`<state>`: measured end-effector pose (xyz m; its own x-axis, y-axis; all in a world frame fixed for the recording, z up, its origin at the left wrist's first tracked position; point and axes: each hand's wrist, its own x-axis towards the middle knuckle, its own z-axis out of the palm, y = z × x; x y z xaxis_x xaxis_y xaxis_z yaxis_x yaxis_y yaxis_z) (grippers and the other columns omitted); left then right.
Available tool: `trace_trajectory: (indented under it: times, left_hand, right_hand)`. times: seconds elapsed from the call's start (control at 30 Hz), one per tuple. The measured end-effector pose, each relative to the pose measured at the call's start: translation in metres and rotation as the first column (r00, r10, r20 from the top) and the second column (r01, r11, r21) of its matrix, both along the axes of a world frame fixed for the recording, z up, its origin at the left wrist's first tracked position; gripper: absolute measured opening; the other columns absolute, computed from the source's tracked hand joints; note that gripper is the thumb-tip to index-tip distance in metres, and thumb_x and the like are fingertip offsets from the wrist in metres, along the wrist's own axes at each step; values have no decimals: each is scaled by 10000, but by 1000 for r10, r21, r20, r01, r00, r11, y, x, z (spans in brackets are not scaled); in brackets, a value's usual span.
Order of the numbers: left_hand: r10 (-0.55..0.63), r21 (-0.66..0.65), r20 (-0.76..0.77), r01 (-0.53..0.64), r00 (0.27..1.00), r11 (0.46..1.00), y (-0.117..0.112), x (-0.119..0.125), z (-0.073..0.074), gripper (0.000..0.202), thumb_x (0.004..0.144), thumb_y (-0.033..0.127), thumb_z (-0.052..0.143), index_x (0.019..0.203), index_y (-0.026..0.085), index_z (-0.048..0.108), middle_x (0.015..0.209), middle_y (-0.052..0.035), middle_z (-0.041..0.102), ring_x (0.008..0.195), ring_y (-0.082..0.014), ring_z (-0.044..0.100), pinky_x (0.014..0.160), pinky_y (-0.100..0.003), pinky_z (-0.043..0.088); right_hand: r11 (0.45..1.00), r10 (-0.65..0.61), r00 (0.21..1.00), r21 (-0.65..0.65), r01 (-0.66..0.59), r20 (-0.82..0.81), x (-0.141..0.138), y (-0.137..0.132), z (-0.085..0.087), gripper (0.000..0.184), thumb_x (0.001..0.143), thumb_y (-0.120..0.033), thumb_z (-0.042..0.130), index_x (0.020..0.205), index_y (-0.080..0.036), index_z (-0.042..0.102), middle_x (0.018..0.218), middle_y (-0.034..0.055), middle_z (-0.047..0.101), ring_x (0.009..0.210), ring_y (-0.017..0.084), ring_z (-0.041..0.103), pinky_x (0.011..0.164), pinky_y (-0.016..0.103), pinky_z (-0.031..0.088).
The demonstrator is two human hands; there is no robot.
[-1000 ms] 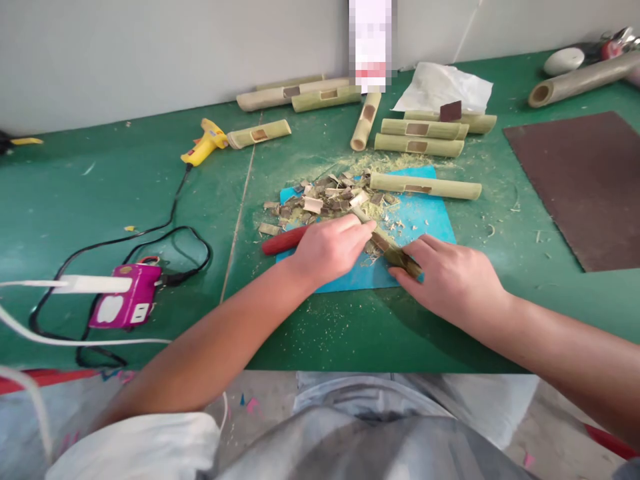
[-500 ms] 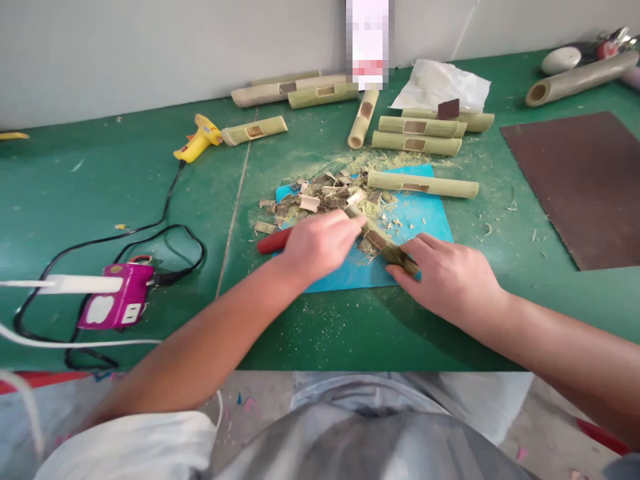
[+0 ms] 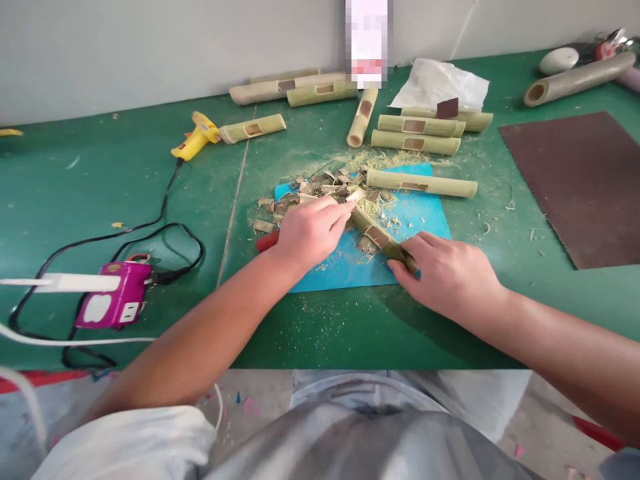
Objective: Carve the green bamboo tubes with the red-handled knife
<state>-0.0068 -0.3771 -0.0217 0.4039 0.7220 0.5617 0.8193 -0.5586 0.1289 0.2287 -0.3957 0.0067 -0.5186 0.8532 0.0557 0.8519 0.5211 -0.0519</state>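
Observation:
A short bamboo tube [image 3: 377, 237] with a cut window lies slanted on the blue cutting mat [image 3: 350, 263]. My right hand [image 3: 450, 277] is closed over its near end, pressing it down. My left hand [image 3: 310, 230] is closed around a red-handled tool [image 3: 267, 241], with its fingers at the tube's far end; the tool's blade is hidden under the hand. Bamboo chips [image 3: 320, 193] lie heaped just behind the left hand. Another windowed bamboo tube [image 3: 423, 184] lies across the mat's far edge.
Several more bamboo tubes [image 3: 415, 133] lie at the back, beside a white plastic bag [image 3: 440, 83]. A yellow glue gun [image 3: 193, 139] and its black cord lead to a purple power strip [image 3: 113, 303] at left. A brown sheet [image 3: 583, 180] lies at right.
My left hand has slid away from me along the tube, toward the chip pile, uncovering more of the tube and its window. The right hand has kept its hold.

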Motion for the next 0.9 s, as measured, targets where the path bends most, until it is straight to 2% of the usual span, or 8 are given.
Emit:
trace_trajectory:
  times: [0.13, 0.23, 0.33, 0.47, 0.6, 0.7, 0.83, 0.9]
  left_hand:
    - [-73, -53, 30, 75, 997, 996, 0, 0, -1, 288, 1027, 246, 501, 1113, 124, 747, 802, -61, 725, 680, -124, 655, 620, -235, 515]
    - [1, -4, 13, -1, 1000, 1000, 1, 0, -1, 293, 1027, 242, 492, 1049, 135, 764, 735, -45, 700, 640, -119, 625, 597, -232, 493]
    - [-57, -33, -16, 56, 998, 998, 1, 0, -1, 289, 1028, 249, 497, 1092, 132, 754, 791, -53, 720, 678, -125, 646, 654, -243, 522]
    - [17, -15, 16, -16, 1000, 1000, 0, 2, -2, 283, 1025, 227, 496, 1072, 121, 754, 775, -57, 714, 669, -135, 648, 610, -249, 501]
    - [-53, -53, 1, 53, 999, 997, -2, 2, -3, 279, 1029, 240, 501, 1119, 130, 741, 802, -50, 720, 676, -113, 646, 636, -226, 510]
    - [21, -23, 19, -20, 1000, 1000, -1, 2, -3, 287, 1027, 231, 497, 1099, 120, 751, 772, -50, 709, 643, -113, 625, 608, -229, 498]
    - [-52, -77, 27, 54, 998, 996, -1, 2, -2, 300, 1033, 244, 491, 1126, 108, 741, 778, -55, 706, 673, -118, 645, 640, -231, 516]
    - [-7, -52, 28, 9, 1000, 999, -1, 2, -1, 295, 1030, 241, 492, 1103, 117, 751, 770, -51, 701, 666, -119, 636, 619, -231, 503]
  right_hand:
    - [1000, -11, 1000, -15, 11, 21, 0, 1, 1, 320, 921, -420, 517, 786, -161, 647, 743, 57, 667, 574, 142, 502, 532, 296, 170]
    - [1000, -16, 1000, -16, 16, 21, -1, 0, 3, 321, 925, -427, 517, 803, -162, 652, 753, 57, 672, 574, 142, 500, 533, 298, 168]
    - [1000, -6, 1000, -18, 6, 17, -1, 0, 3, 317, 923, -428, 533, 798, -161, 650, 744, 54, 666, 572, 138, 494, 532, 297, 170]
    - [1000, 10, 1000, 5, -10, 5, 0, 0, 1, 329, 935, -418, 522, 778, -158, 650, 726, 51, 654, 562, 133, 484, 529, 294, 175]
    - [1000, 23, 1000, 8, -23, 3, 1, 0, -1, 326, 928, -421, 542, 768, -158, 650, 721, 48, 655, 551, 129, 468, 525, 293, 167]
    - [1000, 18, 1000, 14, -18, 5, 0, 0, 0, 327, 929, -424, 539, 773, -159, 651, 721, 47, 657, 545, 129, 460, 522, 290, 158]
    - [999, 28, 1000, 18, -28, 7, 0, -1, 1, 315, 920, -420, 560, 769, -158, 650, 715, 46, 655, 548, 129, 467, 525, 288, 159]
    - [999, 28, 1000, 28, -28, 0, 1, -2, 0, 319, 929, -417, 548, 773, -159, 653, 722, 45, 657, 551, 130, 473, 526, 290, 162]
